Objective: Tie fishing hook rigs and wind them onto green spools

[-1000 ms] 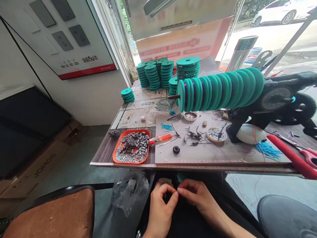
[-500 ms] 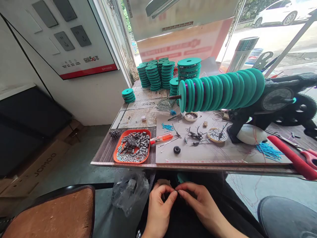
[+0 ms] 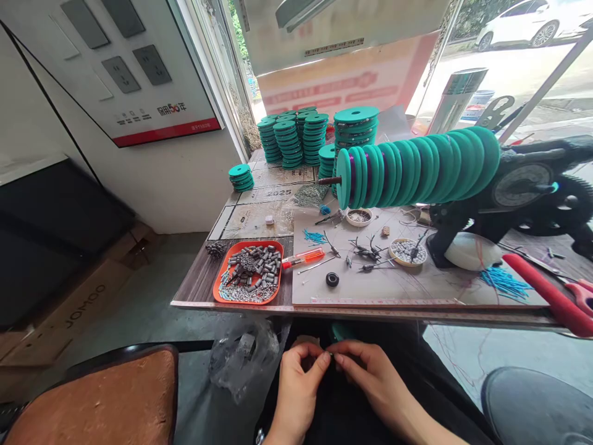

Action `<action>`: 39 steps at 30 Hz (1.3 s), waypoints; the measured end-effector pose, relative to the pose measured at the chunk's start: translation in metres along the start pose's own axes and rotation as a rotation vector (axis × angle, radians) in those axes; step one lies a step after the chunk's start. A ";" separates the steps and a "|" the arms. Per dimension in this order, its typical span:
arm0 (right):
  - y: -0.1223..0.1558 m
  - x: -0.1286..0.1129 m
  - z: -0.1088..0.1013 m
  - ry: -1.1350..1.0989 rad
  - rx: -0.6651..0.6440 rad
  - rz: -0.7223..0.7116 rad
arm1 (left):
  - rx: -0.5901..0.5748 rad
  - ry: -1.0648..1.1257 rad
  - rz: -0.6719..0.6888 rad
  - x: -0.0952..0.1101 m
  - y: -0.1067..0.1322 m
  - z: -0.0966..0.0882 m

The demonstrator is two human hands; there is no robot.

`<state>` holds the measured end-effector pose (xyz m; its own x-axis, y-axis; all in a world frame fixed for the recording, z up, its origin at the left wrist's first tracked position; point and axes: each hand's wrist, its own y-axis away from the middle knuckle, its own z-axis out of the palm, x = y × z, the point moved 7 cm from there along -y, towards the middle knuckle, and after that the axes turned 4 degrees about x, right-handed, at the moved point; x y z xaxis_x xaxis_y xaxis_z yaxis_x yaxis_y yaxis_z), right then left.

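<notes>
Both hands meet over my lap, below the front edge of the table. My left hand point(image 3: 300, 382) pinches with thumb and forefinger, its fingertips almost touching those of the other hand. My right hand point(image 3: 370, 374) is closed in a similar pinch. Between the fingertips is something tiny and dark that is too small to name. A green foam disc point(image 3: 341, 332) lies on my lap just behind the hands, partly hidden by them. Nearest on the table is an orange tray point(image 3: 215, 289) of grey metal weights and small beads.
A winding machine point(image 3: 491, 216) carries a row of green foam spools point(image 3: 417, 170) over the table's right. Stacks of green spools point(image 3: 288, 143) stand at the back. Small dishes, blue sticks point(image 3: 503, 282) and red-handled pliers point(image 3: 542, 293) lie around. A brown stool point(image 3: 102, 402) is at left.
The view has shifted very slightly. Both hands stay in the same place, pinched together, with only tiny finger movement.
</notes>
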<state>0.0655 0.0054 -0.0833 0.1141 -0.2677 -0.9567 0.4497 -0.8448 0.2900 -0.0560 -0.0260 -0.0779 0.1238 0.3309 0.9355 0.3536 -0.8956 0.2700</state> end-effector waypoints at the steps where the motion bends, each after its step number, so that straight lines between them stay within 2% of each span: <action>1: -0.001 0.002 0.001 -0.020 -0.009 0.028 | -0.004 0.000 0.002 0.001 0.000 0.000; 7: -0.004 0.005 -0.001 -0.036 -0.005 0.056 | -0.020 -0.030 0.020 0.002 -0.001 0.002; 21: -0.007 0.009 -0.004 -0.034 0.016 0.084 | 0.028 -0.193 0.085 0.011 0.001 0.000; 28: -0.008 0.008 0.002 -0.045 -0.049 0.103 | 0.028 -0.229 0.114 0.017 0.000 -0.005; 34: -0.006 0.000 -0.001 0.044 -0.014 0.012 | 0.010 -0.260 0.133 0.022 0.002 -0.006; 39: 0.000 -0.007 -0.005 0.160 0.010 -0.073 | -0.022 -0.249 0.112 0.019 0.001 -0.005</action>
<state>0.0689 0.0094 -0.0768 0.2216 -0.1293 -0.9665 0.4530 -0.8640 0.2195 -0.0579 -0.0226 -0.0590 0.3863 0.2901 0.8756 0.3051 -0.9360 0.1755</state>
